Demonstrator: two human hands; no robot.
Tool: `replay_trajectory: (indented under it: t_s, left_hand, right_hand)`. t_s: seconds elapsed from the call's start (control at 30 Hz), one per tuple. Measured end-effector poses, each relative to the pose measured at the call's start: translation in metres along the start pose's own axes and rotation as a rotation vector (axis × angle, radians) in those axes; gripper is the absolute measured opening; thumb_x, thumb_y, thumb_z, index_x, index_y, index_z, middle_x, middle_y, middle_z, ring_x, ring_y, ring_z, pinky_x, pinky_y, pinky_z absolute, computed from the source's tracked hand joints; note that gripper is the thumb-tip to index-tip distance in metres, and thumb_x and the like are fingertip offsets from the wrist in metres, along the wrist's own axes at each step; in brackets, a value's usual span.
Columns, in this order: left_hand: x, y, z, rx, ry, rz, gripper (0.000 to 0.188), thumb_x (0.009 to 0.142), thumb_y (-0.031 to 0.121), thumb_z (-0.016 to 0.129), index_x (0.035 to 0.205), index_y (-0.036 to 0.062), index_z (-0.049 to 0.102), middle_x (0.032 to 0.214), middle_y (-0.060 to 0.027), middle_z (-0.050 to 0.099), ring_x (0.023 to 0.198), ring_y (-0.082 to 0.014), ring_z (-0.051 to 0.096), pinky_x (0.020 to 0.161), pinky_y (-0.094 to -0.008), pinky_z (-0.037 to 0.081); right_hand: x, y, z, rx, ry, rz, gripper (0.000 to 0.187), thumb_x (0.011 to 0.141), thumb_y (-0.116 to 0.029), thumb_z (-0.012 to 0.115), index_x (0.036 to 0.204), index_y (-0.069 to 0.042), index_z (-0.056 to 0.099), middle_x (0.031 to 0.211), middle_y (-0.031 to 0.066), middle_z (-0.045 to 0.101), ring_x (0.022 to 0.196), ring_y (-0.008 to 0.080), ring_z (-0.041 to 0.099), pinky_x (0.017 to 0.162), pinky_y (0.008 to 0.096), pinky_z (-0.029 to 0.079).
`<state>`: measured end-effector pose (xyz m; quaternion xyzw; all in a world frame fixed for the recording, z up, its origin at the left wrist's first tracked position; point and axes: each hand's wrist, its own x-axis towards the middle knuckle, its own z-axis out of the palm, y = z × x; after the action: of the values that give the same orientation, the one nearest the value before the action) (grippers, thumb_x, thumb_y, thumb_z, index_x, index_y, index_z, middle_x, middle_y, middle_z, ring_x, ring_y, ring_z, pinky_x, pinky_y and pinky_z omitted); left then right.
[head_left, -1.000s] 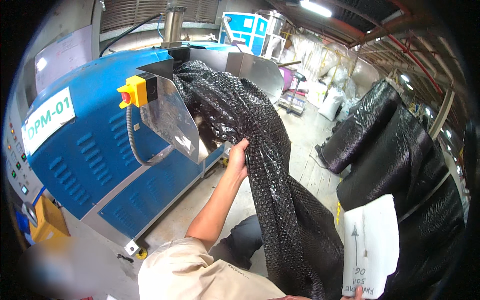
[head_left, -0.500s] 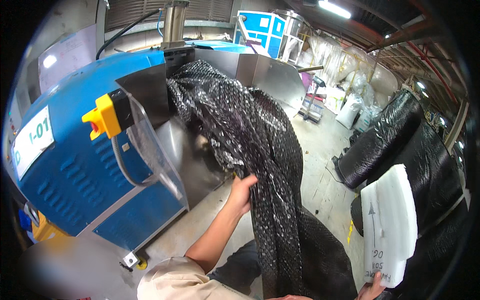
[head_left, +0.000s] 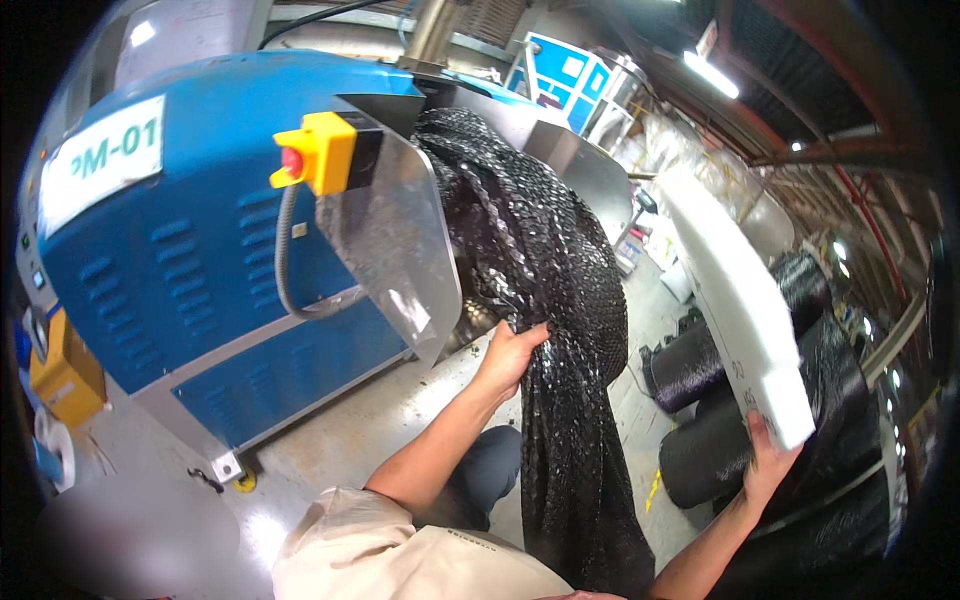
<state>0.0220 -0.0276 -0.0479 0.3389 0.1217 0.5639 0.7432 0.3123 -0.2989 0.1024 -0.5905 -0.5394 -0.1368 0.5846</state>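
A long, bunched sheet of black bubble wrap hangs out of the metal mouth of a blue machine and runs down past my body. My left hand is closed on the left edge of the bubble wrap, with the thumb lying over it. To the right, my right hand grips the lower end of a thick white foam slab. The slab stands tilted, its top leaning left toward the machine's mouth. Dark handwriting marks its lower part. Some fingers of both hands are hidden.
A yellow switch box with a red button and a clear guard panel jut from the machine. Large black rolls lie at the right. A yellow box sits at the left; stuffed clear bags are piled behind.
My right hand has raised the foam slab up and leftward, and its top now leans toward the machine. My left hand keeps its hold on the bubble wrap. The view has shifted.
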Motion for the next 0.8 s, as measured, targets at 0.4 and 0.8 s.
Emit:
replay_trajectory:
  t_s: [0.4,0.8]
  left_hand:
    - [-0.015,-0.008,0.021,-0.026,0.062,-0.008,0.033,0.098,0.002,0.066,0.131,0.0010,0.062,0.120,-0.0087,0.073,0.106,-0.0214,0.070,0.091,-0.0378,0.057]
    - [0.022,-0.032,-0.005,0.340,0.181,-0.062,0.035,0.099,0.003,0.069,0.133,-0.0016,0.061,0.124,-0.0084,0.071,0.112,-0.0192,0.066,0.100,-0.0368,0.053]
  right_hand:
    - [0.074,-0.095,0.090,-0.135,-0.283,-0.480,0.054,0.078,0.003,0.069,0.132,0.000,0.069,0.132,0.0150,0.072,0.126,0.0275,0.066,0.112,0.0378,0.045]
    - [0.183,-0.036,0.347,0.119,-0.379,-0.761,0.046,0.072,-0.003,0.077,0.118,-0.009,0.076,0.122,0.0126,0.076,0.113,0.0330,0.071,0.102,0.0450,0.052]
